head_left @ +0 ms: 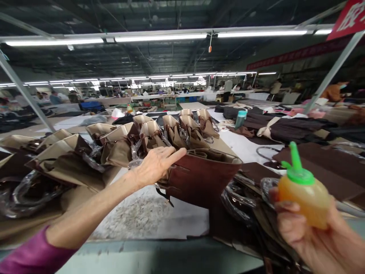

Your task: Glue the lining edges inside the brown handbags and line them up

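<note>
Near the middle, my left hand (156,163) grips the upper left edge of a reddish-brown bag (199,177), thumb side along the rim and the other fingers partly hidden. The bag's open top shows a beige lining, and a dark strap hangs at its lower left. At the right, my right hand (308,232) is wrapped round a soft squeeze bottle (305,198) of amber liquid with a green cap and nozzle pointing up. The bottle is held apart from the bag.
Several brown bags with beige linings (116,144) stand behind and left. White paper (142,217) with dried residue covers the near table. Plastic-wrapped handles (239,198) lie right of the bag. A teal-lidded cup (241,118) stands behind. People work far back.
</note>
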`<action>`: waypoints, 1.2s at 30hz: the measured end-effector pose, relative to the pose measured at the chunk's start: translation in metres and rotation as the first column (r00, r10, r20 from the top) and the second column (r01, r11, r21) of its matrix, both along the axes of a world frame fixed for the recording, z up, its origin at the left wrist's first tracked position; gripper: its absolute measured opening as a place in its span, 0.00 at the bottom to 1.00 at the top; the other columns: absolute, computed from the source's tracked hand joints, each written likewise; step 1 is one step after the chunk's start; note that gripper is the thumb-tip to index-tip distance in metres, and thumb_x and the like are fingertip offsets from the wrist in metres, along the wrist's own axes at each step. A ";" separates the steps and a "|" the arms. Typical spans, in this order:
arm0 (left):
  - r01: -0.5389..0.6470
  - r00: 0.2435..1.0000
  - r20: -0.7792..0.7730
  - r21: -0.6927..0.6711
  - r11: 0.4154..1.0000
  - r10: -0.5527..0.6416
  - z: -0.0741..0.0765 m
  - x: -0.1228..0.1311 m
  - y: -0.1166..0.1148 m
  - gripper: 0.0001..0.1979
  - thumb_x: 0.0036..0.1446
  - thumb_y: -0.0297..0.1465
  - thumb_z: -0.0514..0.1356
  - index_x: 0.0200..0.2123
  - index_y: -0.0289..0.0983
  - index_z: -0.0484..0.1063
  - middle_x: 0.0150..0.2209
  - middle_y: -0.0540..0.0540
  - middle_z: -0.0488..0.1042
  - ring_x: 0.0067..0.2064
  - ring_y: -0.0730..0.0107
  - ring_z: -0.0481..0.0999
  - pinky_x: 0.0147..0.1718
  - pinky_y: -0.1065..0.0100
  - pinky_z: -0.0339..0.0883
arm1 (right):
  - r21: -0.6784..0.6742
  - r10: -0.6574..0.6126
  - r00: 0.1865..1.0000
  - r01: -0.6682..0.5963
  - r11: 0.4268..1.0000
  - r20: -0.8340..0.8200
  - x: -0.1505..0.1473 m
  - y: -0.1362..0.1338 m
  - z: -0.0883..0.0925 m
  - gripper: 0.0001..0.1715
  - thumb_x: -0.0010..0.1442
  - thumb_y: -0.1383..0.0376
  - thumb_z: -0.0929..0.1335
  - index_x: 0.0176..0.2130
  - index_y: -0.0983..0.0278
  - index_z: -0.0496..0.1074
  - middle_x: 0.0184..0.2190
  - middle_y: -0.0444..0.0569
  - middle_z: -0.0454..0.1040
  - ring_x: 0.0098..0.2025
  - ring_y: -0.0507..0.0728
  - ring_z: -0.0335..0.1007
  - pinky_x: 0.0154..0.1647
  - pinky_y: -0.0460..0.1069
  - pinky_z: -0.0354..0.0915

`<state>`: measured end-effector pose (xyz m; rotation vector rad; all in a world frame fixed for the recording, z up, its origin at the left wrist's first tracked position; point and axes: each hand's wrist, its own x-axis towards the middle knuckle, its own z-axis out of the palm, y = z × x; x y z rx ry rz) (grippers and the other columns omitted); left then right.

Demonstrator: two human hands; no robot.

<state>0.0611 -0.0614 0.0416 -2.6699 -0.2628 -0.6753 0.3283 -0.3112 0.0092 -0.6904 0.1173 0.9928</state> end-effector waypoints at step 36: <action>-0.697 0.717 -0.653 -0.671 -0.253 -0.245 0.008 -0.055 0.004 0.38 0.56 0.61 0.51 0.51 0.33 0.73 0.29 0.38 0.78 0.24 0.59 0.76 0.25 0.63 0.70 | -0.009 0.262 0.949 -0.265 0.964 0.178 -0.074 0.148 0.043 0.17 0.71 0.59 0.60 0.43 0.60 0.76 0.40 0.53 0.76 0.37 0.63 0.75 0.36 0.70 0.73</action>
